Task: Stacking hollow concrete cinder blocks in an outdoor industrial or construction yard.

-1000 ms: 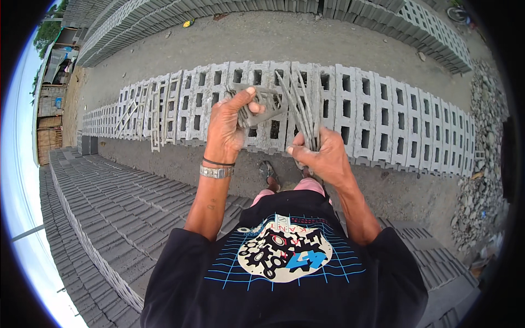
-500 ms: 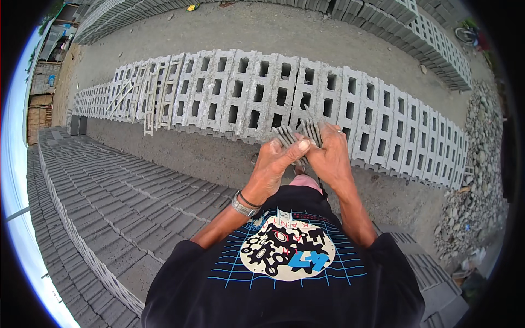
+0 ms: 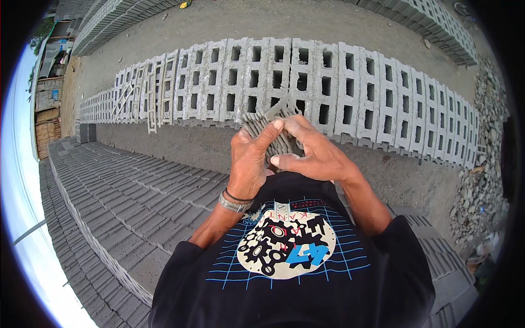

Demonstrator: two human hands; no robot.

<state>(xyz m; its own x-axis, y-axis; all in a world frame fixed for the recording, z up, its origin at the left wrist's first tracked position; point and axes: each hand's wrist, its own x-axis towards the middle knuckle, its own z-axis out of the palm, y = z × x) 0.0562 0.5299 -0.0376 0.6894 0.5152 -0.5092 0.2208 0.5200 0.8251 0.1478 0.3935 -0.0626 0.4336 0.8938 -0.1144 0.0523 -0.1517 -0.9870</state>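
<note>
A bundle of thin grey strips [image 3: 277, 143], dusty and lying side by side, is held in front of my chest. My left hand [image 3: 250, 158] is closed around its left side, the thumb pressed across the top. On the other side, my right hand [image 3: 314, 150] is curled against the bundle with its fingers at the upper end. The right thumb points left across the lower part. What the strips are made of I cannot make out, and my hands hide part of them. Just beyond stands a long row of hollow concrete blocks [image 3: 254, 77].
Light-coloured slatted frames [image 3: 153, 98] lie on the row's left part. Stacked grey blocks [image 3: 126, 197] fill the left side, and more stacks [image 3: 437, 27] stand far right. Gravel [image 3: 470, 202] lies at the right edge. Bare ground [image 3: 219, 142] runs between the row and the left stacks.
Both hands have moved slightly left, and the bundle shows more openly. Strips that were split between the two hands now sit together, mostly in the left. My right thumb has swung away from the left thumb.
</note>
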